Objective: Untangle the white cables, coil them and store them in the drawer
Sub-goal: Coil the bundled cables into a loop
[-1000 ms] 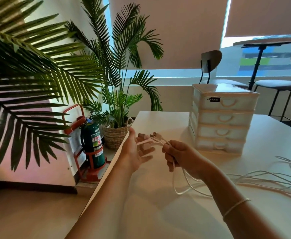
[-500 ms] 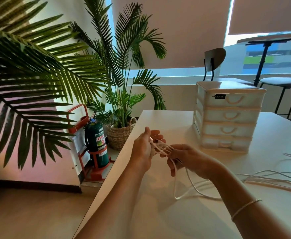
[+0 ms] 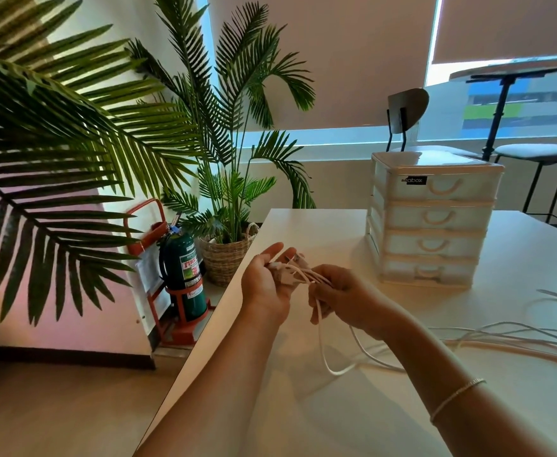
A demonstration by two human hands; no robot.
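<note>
Several white cables [image 3: 501, 338] trail across the white table [image 3: 353, 417] from the right and loop up into both hands. My right hand [image 3: 343, 295] is closed around the bundle just behind the plugs. The plug ends [image 3: 287, 270] lie across the palm of my left hand [image 3: 267, 285], whose fingers curl partly around them. One loop of cable hangs down below my right hand to the tabletop. A white plastic drawer unit [image 3: 432, 219] with several shut drawers stands at the back of the table, beyond my hands.
The table's left edge runs diagonally just left of my left arm, with floor below. A potted palm in a woven basket [image 3: 224, 255] and a green fire extinguisher [image 3: 184, 275] stand on the floor at the left. Chairs [image 3: 406, 113] and a round table stand behind.
My left hand has turned palm up and the plug ends now rest in it. Both hands have stayed together above the table; the view has shifted slightly.
</note>
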